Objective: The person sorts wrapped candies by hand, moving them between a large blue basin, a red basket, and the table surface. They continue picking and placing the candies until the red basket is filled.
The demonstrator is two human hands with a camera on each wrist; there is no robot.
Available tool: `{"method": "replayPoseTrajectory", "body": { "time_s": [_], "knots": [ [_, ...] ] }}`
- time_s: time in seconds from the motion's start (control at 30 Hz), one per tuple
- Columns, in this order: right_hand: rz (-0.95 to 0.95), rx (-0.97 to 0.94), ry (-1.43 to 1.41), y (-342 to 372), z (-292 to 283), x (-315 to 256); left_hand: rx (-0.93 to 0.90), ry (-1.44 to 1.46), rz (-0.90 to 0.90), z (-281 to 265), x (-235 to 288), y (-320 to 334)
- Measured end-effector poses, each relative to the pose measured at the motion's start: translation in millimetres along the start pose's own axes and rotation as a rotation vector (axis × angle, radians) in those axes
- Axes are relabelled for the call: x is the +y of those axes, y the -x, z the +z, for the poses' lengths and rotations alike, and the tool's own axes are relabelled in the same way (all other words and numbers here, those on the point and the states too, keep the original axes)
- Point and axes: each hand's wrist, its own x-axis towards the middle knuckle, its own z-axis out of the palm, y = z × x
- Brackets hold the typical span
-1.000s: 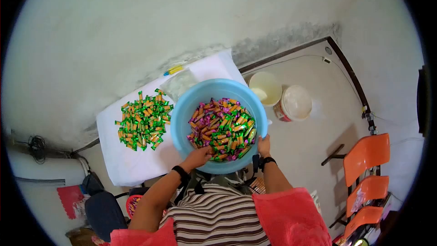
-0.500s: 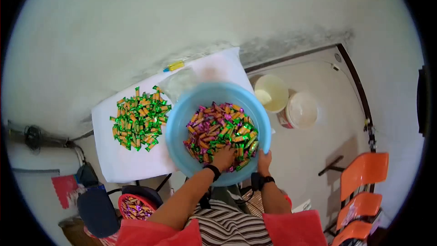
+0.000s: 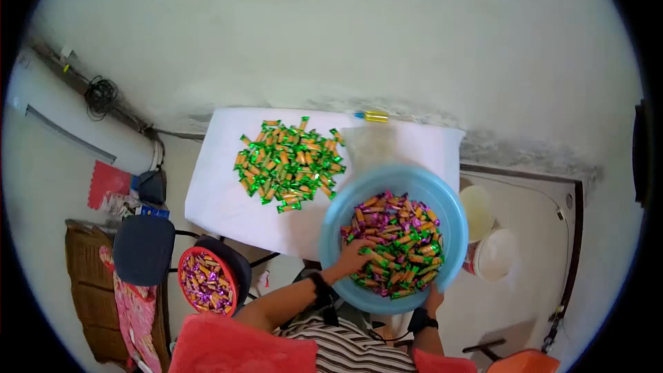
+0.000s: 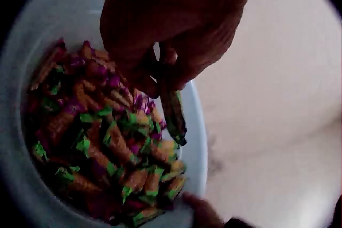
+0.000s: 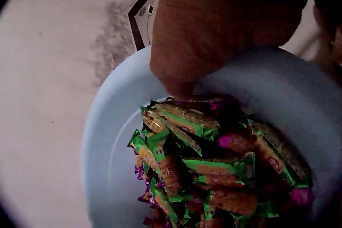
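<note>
A blue basin [image 3: 452,235] full of green and purple wrapped packets [image 3: 397,242] stands at the table's front right. Over its left side, my left hand [image 3: 351,260] pinches one green-wrapped packet; the left wrist view shows that packet [image 4: 172,111] hanging from the fingertips of the hand [image 4: 171,30]. My right hand [image 3: 433,300] grips the basin's near right rim; in the right wrist view the hand [image 5: 214,30] lies over the rim [image 5: 115,86], fingers partly hidden. A pile of green packets [image 3: 289,164] lies left of the basin on the white-covered table [image 3: 228,200].
A clear plastic bag [image 3: 366,146] and yellow bottle [image 3: 375,117] lie behind the basin. Two buckets [image 3: 496,254] stand on the floor at right. A red basket [image 3: 235,282] of purple packets sits on a chair at left, near another dark chair [image 3: 143,250]. An orange chair [image 3: 525,362] is at lower right.
The head view has turned left, so the table and basin appear further right. My left hand has risen from among the packets to the basin's left side. My right hand stays on the rim.
</note>
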Motion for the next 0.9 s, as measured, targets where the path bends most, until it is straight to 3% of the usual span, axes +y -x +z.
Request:
{"method": "replayPoseTrajectory", "body": {
  "time_s": [0.07, 0.13, 0.17, 0.23, 0.3, 0.37, 0.43, 0.5, 0.53, 0.57, 0.7, 0.77, 0.8, 0.83, 0.87, 0.9],
  "knots": [
    [-0.067, 0.018, 0.162, -2, 6, -8, 0.180, 0.287, -0.297, -54, 38, 18],
    [0.107, -0.011, 0.365, 28, 15, -73, 0.422, 0.511, -0.261, -92, 0, 26],
    [0.098, -0.020, 0.374, 26, 17, -67, 0.523, 0.664, -0.276, -111, -22, 28],
    [0.060, -0.005, 0.032, 20, 12, -47, 0.669, 0.891, -0.292, -144, -57, 30],
    [0.091, 0.011, 0.069, 17, 13, -48, 0.711, 0.969, -0.291, -175, -81, 22],
    [0.120, 0.034, 0.108, 14, 10, -50, 0.924, 1.045, -0.394, -195, -104, 10],
    [0.147, 0.140, 0.325, 8, 11, -46, 0.840, 1.012, -0.360, -220, -126, -3],
    [0.160, 0.130, 0.439, 11, 11, -57, 0.916, 1.211, -0.301, -241, -116, -21],
    [0.176, 0.108, 0.557, 12, 7, -63, 1.037, 1.188, -0.307, -246, -95, -29],
    [0.178, 0.120, 0.563, 13, 2, -65, 1.160, 1.161, -0.314, -245, -83, -34],
    [0.125, 0.018, 0.709, 2, -6, -60, 1.131, 1.042, -0.390, -231, -87, -31],
    [-0.093, -0.121, 0.393, -3, -9, -80, 1.012, 1.027, -0.347, -208, -69, -16],
    [-0.134, -0.184, 0.386, -13, -12, -84, 0.970, 1.055, -0.245, -192, -83, -10],
    [-0.168, -0.240, 0.387, -30, -18, -80, 1.039, 0.875, -0.366, -176, -56, -3],
    [-0.243, -0.258, 0.441, -59, -24, -61, 1.036, 0.755, -0.273, -156, -37, 8],
    [-0.173, -0.278, 0.416, -38, -7, -110, 1.031, 0.639, -0.173, -135, -22, 17]
  ]
}}
